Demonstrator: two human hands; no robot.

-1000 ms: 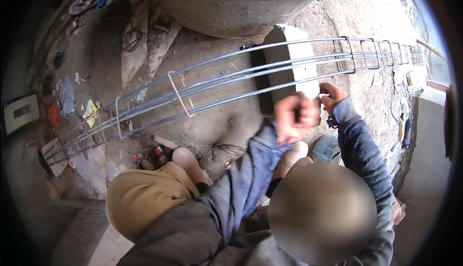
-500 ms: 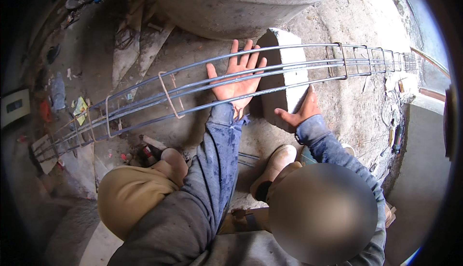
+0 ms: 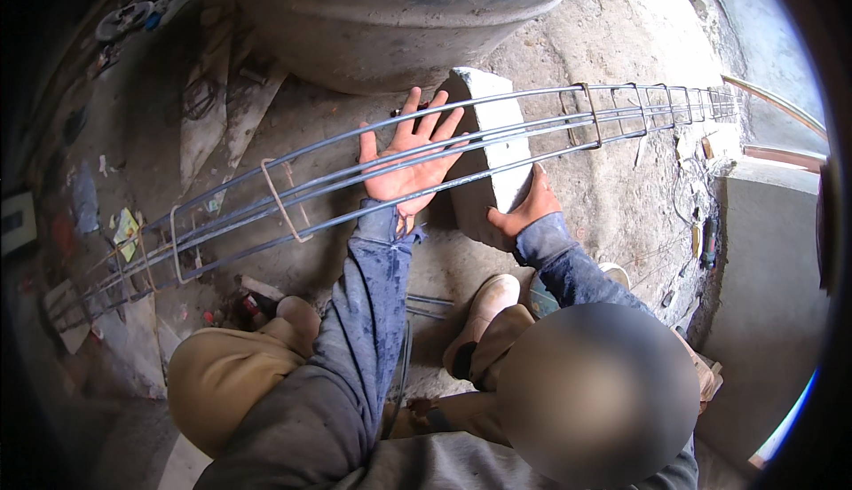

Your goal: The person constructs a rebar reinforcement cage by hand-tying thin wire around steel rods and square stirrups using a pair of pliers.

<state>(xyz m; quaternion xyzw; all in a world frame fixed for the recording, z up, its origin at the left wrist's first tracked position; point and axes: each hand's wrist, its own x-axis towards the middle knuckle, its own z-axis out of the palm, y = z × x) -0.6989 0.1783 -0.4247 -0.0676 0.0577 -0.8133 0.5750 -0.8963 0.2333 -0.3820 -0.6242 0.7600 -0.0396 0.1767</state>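
A long cage of thin steel rods (image 3: 461, 182) tied with square stirrups stretches across the view from left to far right. Under its rods my left hand (image 3: 399, 142) lies palm up, fingers spread, with nothing in it. A concrete block (image 3: 504, 153), white on top and dark on its left side, stands beneath the cage just right of that hand. My right hand (image 3: 537, 204) grips the block's near end, thumb on the near side and fingers along the right side. Parts of the block and the left hand are hidden behind the rods.
A large grey rounded drum (image 3: 390, 28) stands at the far side. Boards (image 3: 209, 126) and scattered scraps lie at left. Loose rods (image 3: 430, 304) lie between my boots. A low concrete ledge (image 3: 768, 250) runs along the right. Someone's blurred head (image 3: 595, 392) fills the lower right.
The view has shifted, so most things appear farther left. Both hands keep much the same pose, the left spread under the rods and the right on the concrete block.
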